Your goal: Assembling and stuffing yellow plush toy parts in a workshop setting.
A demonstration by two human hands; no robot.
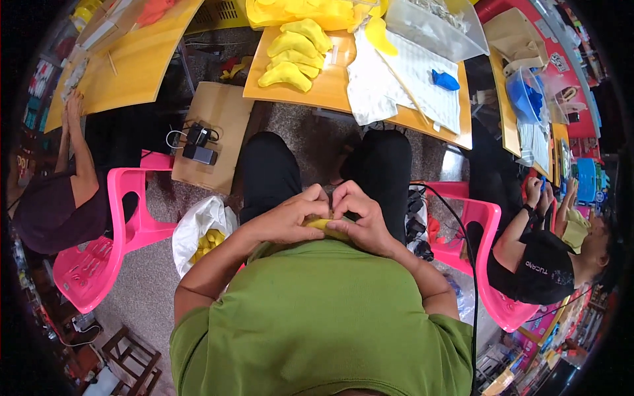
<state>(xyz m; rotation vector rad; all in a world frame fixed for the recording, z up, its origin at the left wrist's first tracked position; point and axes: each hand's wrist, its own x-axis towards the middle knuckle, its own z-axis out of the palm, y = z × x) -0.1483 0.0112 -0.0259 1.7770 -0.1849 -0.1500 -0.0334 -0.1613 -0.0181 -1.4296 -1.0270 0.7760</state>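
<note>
Close to my body, above my lap, my left hand (295, 215) and my right hand (363, 223) both hold a yellow curved fabric piece (322, 225). The fingertips of the two hands almost meet over its upper edge, pinched together. My fingers cover much of the piece, and anything tiny between the fingertips is too small to make out. Several similar yellow banana-shaped stuffed pieces (292, 45) lie in a pile on the wooden table (317, 94) ahead of me.
Behind the pile sits a yellow tub (300, 16). To its right are a clear bin (439, 26), a white cloth (370, 86), a thin stick (404, 84) and a blue piece (445, 80). A white bag (187, 231) stands at my left. People work on both sides.
</note>
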